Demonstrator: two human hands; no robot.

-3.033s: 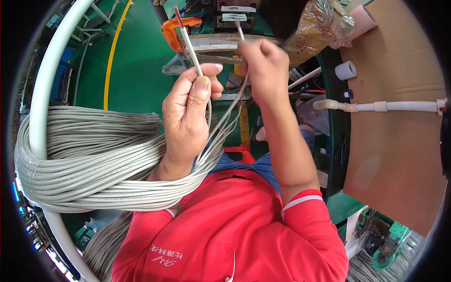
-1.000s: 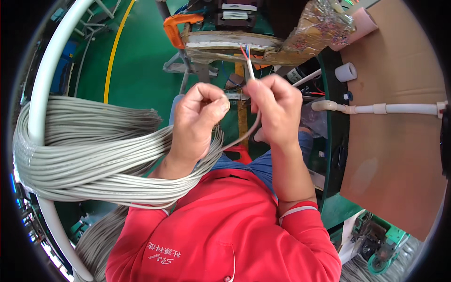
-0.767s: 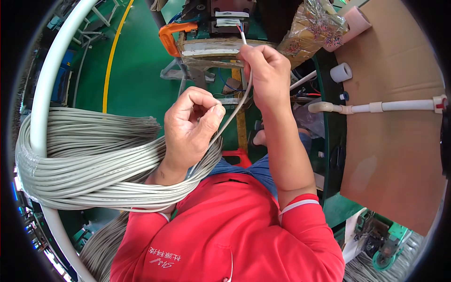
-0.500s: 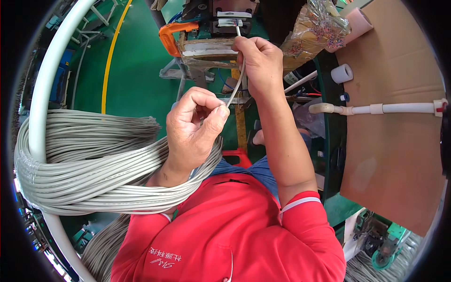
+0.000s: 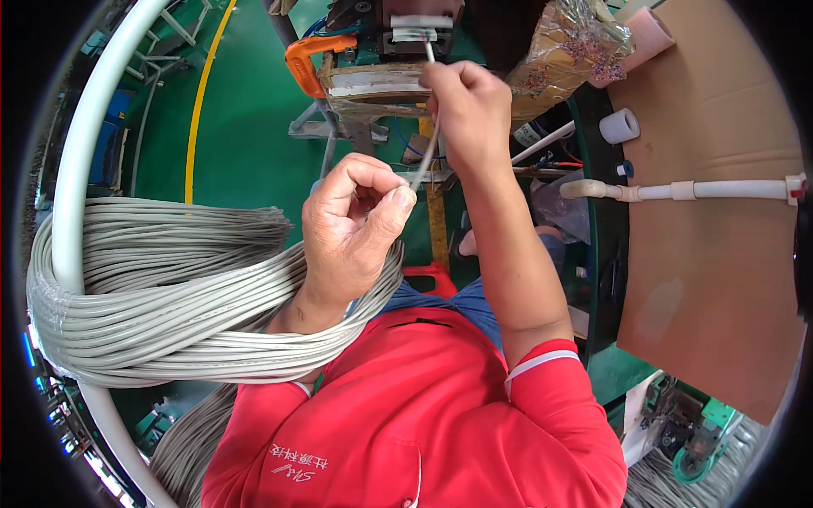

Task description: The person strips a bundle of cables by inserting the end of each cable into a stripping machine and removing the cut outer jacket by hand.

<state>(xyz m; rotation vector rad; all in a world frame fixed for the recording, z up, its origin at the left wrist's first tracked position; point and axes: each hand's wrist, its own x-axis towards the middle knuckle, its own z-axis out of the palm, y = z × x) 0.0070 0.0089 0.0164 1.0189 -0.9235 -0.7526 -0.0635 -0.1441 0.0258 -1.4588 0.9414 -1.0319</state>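
A single grey cable [image 5: 430,152] runs between my two hands. My left hand [image 5: 354,227] pinches it between thumb and forefinger, in front of my chest. Farther out, my right hand [image 5: 468,106] grips the same cable near its end. The white cable tip pokes out beyond my right fingers and reaches the front of a dark machine [image 5: 421,17] with pale metal blocks. Exactly how the tip meets the blocks is too small to tell. A thick bundle of grey cables [image 5: 186,330] lies across my left forearm.
A white pipe frame [image 5: 72,186] curves along the left and carries the bundle. An orange C-shaped clamp [image 5: 303,69] sits left of the machine. Clear plastic wrap [image 5: 584,42] covers a block at its right. Cardboard [image 5: 711,279], a white roll [image 5: 620,127] and a white pipe [image 5: 737,190] occupy the right.
My right hand has shifted very slightly toward the machine and looks blurred now. The cable tip at the blocks has moved a little. My left hand keeps its pinch almost in place.
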